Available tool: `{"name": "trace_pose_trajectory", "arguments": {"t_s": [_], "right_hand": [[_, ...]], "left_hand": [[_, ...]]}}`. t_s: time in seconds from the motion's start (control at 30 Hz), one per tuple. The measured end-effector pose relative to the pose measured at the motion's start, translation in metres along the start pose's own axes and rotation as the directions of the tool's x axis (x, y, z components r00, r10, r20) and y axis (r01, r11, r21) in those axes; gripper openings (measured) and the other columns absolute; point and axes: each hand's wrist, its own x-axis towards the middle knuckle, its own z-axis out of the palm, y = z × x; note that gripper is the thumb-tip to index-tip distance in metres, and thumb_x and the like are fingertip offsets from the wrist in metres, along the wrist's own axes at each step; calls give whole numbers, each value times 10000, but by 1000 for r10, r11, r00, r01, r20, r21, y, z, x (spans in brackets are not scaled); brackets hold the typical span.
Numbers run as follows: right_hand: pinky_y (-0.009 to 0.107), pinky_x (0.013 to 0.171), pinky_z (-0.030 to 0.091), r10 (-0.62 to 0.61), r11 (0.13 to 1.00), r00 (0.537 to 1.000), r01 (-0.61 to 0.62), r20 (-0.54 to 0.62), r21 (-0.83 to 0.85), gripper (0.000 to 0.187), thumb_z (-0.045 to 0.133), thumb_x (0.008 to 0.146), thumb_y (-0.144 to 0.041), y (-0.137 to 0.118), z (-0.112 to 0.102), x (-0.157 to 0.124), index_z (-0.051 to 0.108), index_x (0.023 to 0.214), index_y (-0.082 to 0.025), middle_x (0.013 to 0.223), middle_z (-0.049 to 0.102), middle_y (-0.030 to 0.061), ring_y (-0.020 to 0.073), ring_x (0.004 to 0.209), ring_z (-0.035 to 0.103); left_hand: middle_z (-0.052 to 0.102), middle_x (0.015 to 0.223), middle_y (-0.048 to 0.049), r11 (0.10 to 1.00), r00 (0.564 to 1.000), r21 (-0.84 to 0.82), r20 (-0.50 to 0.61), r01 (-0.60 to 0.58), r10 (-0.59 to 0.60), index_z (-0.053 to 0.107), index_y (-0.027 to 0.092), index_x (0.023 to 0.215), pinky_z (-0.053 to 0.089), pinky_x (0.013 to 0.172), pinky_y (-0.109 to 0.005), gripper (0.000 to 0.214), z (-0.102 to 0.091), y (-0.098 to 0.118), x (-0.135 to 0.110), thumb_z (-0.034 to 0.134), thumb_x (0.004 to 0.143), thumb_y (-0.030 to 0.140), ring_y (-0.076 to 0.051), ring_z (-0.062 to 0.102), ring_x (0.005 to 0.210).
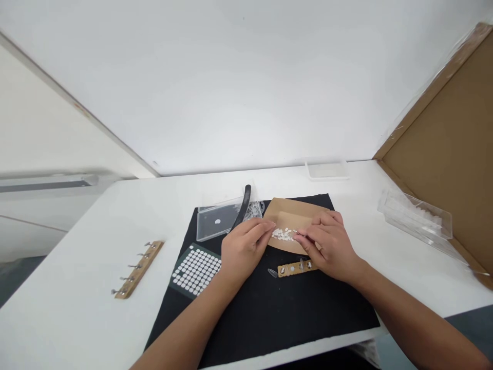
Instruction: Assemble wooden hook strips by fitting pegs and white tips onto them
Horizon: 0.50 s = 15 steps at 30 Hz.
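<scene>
My left hand (pixel 242 246) rests on the black mat (pixel 269 313), its fingers stretched toward a small pile of white nail tips (pixel 283 234) lying on a brown paper sheet (pixel 292 218). My right hand (pixel 329 246) sits on the other side of the pile, fingers curled in a pinch at its edge. What the pinch holds is too small to make out. Just below the right hand lies a short wooden strip (pixel 296 268) with several pegs, and one clear nail tip (pixel 272 273) lies at its left end.
A sheet of white round stickers (pixel 196 270) lies at the mat's left. Behind it sit a clear plastic box (pixel 215 222) and a black curved tool (pixel 242 208). A longer wooden peg strip (pixel 138 268) lies on the white table; clear trays (pixel 418 218) stand right, beside a cardboard panel (pixel 454 154).
</scene>
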Motion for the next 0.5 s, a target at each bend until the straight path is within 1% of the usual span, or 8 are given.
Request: {"name": "trace_pose_trajectory", "arguments": {"t_s": [0.07,0.13,0.23,0.27,0.3,0.4,0.43,0.5], "right_hand": [[389,889,344,8,1000,1000,-8,6,-14,240,607,1092,-310,0,0,0,735,923,-196,669,603,-17,174,766,551],[391,874,337,16,1000,1000,-16,2,-21,226,618,1081,-291,-1,-1,2,725,902,-203,637,597,-27,174,750,536],[399,842,325,22,999,999,-23,-48,-28,188,642,1056,-267,-3,-2,5,726,894,-221,637,630,-27,182,752,533],[403,833,324,22,999,997,-24,-70,-31,178,651,1044,-260,-3,-3,5,728,887,-226,648,643,-23,186,759,536],[406,824,324,23,999,996,-26,-89,-33,171,660,1031,-253,-4,-3,6,729,876,-231,660,651,-19,190,765,537],[417,813,341,55,998,994,-56,-96,-17,174,668,1012,-257,-4,-4,5,748,858,-240,741,680,4,200,790,551],[421,815,352,74,997,993,-74,-88,-1,175,663,1015,-267,-4,-4,5,760,871,-244,779,689,13,203,802,562],[428,824,378,116,993,991,-113,-73,43,174,647,1029,-284,-4,-3,3,788,931,-256,852,701,29,211,840,593]], "left_hand": [[830,983,-21,999,999,22,28,-24,23,774,207,1018,618,823,-302,72,-1,0,1,727,1001,156,-182,767,908],[825,1011,-35,999,998,10,47,-52,52,774,206,1044,615,841,-324,93,-3,-1,4,722,996,146,-195,742,928],[800,1004,-59,993,987,-31,111,-116,118,767,202,1036,611,832,-353,87,-11,-3,11,717,980,157,-211,704,922],[788,1001,-66,985,973,-48,155,-163,169,763,201,1039,611,832,-363,84,-14,-4,14,714,977,173,-217,697,921],[776,1003,-73,972,950,-68,207,-225,235,759,201,1049,613,843,-376,91,-17,-6,16,709,975,189,-223,693,924],[752,1000,-88,906,848,-106,321,-410,421,741,184,1094,621,871,-398,130,-26,-10,21,702,972,202,-239,687,931],[749,1000,-93,889,825,-108,339,-444,453,734,175,1102,623,881,-401,137,-28,-11,21,708,972,211,-245,688,939],[746,1013,-105,875,802,-105,359,-473,477,723,159,1106,628,904,-416,164,-32,-13,22,729,974,256,-262,691,971]]}}
